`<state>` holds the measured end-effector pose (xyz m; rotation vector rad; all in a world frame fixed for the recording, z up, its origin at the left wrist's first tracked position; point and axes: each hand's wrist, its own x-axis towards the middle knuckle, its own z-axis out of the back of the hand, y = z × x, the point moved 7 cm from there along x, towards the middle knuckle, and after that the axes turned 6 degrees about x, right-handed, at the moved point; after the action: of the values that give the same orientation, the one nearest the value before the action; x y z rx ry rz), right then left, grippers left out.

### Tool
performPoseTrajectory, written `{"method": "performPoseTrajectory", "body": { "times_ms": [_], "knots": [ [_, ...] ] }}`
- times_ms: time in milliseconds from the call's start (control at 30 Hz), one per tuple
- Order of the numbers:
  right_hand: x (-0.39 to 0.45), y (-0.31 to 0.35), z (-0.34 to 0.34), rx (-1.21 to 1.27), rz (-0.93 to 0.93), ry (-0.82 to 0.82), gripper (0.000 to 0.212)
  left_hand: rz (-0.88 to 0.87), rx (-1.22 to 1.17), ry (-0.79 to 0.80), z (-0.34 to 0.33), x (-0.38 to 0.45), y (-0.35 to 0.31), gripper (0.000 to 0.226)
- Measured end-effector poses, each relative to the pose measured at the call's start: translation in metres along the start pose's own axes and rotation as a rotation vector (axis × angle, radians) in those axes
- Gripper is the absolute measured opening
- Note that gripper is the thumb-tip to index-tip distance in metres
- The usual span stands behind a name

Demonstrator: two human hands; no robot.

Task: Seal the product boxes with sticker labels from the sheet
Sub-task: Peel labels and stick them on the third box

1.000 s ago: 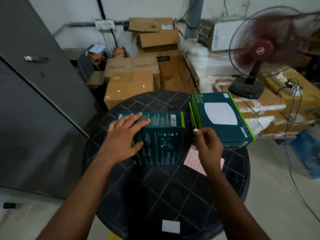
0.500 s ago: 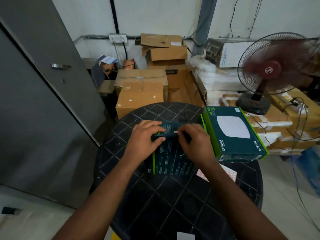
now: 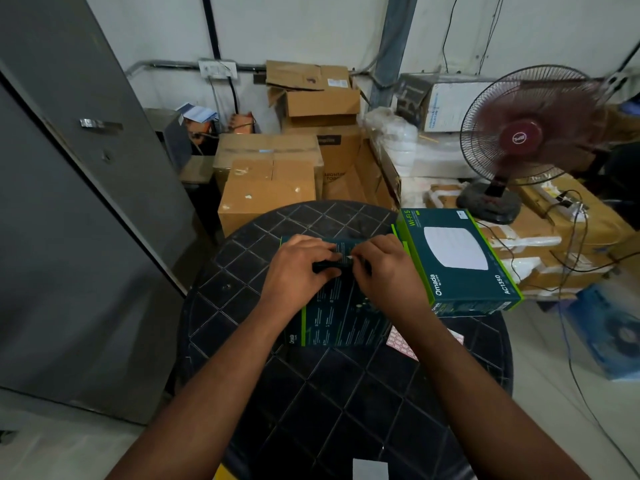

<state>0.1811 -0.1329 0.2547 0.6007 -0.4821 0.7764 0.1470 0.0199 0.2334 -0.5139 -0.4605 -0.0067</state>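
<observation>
- A round black table (image 3: 311, 403) with a diamond-grid top fills the lower middle of the head view
- A dark green product box (image 3: 341, 317) lies at the table's centre, its printed face turned up
- The left hand (image 3: 298, 271) rests on the box's far edge, at 12 o'clock of that box, its fingers curled over the edge and gripping it
- The right hand (image 3: 384, 268) sits just beside the left on the same edge, fingertips pinching a small white sticker label (image 3: 349, 260) against the box
- The two hands' fingertips nearly touch over the label
- A second product box (image 3: 457, 261), marked Omada and AC1350, lies at about 2 o'clock on the table, its picture side up, just beside the right hand
- This second box seems to rest on another like it; only a thin strip of that shows below
- The pink sticker sheet (image 3: 401, 341) lies flat on the table at about 4 o'clock of the centre box, partly hidden by the right forearm
- A white paper slip (image 3: 370, 470) lies at 6 o'clock near the table's rim
- Beyond the table at 12 o'clock stand stacked cardboard cartons (image 3: 270, 188)
- A maroon table fan (image 3: 519, 140) stands at 2 o'clock, blades blurred
- A grey door (image 3: 69, 202) stands at 9 o'clock
</observation>
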Motion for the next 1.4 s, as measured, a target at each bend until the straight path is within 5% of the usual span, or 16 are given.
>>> {"method": "performPoseTrajectory", "body": {
  "times_ms": [233,467,800,1000,1400],
  "knots": [
    [0.003,0.014,-0.002,-0.087,0.104,0.036,0.005,0.005,0.007,0.013,-0.001,0.003,0.000,0.030],
    [0.001,0.012,-0.017,-0.124,0.067,0.161,0.032,0.004,0.019,0.007,0.000,0.003,0.000,0.029],
    [0.008,0.019,-0.015,-0.177,0.089,0.167,0.014,-0.006,0.025,0.013,0.000,0.005,-0.001,0.027],
    [0.017,0.007,0.000,-0.068,-0.049,0.079,0.009,0.010,-0.001,0.006,0.000,0.006,0.000,0.028],
    [0.015,0.019,-0.007,-0.263,0.071,0.129,0.017,0.009,0.016,0.016,-0.001,0.006,-0.001,0.029]
  ]
}}
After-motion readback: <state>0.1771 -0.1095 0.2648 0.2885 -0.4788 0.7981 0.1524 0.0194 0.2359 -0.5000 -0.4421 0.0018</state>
